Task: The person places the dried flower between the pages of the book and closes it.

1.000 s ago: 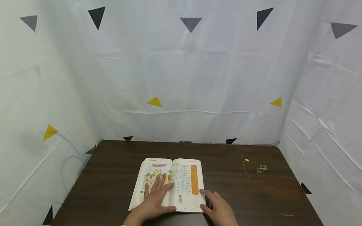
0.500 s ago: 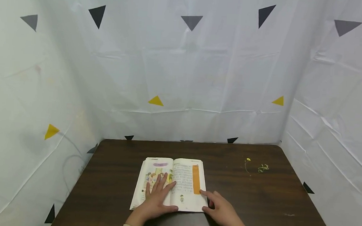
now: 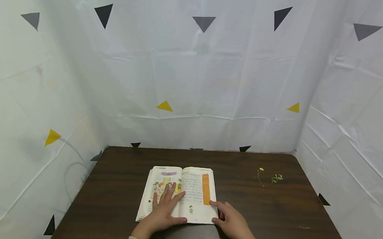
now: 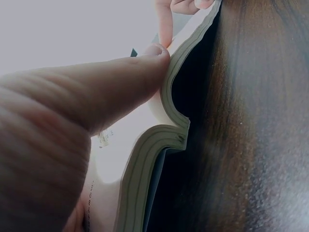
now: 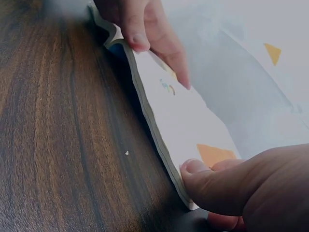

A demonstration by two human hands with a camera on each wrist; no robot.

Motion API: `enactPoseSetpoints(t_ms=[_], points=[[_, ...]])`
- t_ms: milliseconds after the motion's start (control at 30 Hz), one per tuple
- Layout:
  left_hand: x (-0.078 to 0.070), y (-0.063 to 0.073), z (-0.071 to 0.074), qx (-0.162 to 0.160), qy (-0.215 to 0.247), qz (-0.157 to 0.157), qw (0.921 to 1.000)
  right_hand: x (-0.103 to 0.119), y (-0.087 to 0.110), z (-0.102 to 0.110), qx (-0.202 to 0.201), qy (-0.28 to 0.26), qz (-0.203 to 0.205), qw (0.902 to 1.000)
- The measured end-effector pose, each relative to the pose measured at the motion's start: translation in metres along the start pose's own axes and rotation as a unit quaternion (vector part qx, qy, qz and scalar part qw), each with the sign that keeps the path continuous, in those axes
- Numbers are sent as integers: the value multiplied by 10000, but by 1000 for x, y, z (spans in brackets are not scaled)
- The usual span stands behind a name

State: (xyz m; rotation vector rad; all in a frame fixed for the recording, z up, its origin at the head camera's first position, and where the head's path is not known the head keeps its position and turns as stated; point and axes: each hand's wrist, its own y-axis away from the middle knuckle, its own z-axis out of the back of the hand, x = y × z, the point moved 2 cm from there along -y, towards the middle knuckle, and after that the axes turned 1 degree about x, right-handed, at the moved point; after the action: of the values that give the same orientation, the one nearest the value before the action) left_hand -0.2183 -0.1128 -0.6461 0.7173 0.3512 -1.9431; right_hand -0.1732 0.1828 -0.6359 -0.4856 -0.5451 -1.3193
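Note:
In the head view an open book (image 3: 192,212) lies on the table, with a picture on its left page and text beside an orange strip on the right. My left hand (image 3: 163,213) rests spread on the left page, its thumb reaching past the spine onto the right page. At the lower right edge, my right hand (image 3: 232,222) holds the book with curled fingers. In the right wrist view the right thumb (image 5: 212,186) lies on top of the page corner, with a finger partly visible below. The left wrist view shows the left thumb (image 4: 120,84) over the book's bottom edge.
The dark wooden table (image 3: 287,220) extends on both sides of the book. A thin stem with a yellow flower (image 3: 260,170) and a small green sprig (image 3: 276,179) lie at the back right. White sheeting (image 3: 200,83) with triangles surrounds the table.
The right fingertips stay at the book's edge and the left hand stays on the left page. The whole head view shifts only slightly.

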Motion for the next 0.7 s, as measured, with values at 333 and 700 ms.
enactPoseSetpoints(t_ms=[333, 700], points=[[-1, 3, 2, -96, -34, -75, 9999, 1, -6, -18, -646, 847, -455, 9933], [1, 1, -1, -123, -61, -100, 9999, 17, 2, -10, -1707, 210, 640, 9830]])
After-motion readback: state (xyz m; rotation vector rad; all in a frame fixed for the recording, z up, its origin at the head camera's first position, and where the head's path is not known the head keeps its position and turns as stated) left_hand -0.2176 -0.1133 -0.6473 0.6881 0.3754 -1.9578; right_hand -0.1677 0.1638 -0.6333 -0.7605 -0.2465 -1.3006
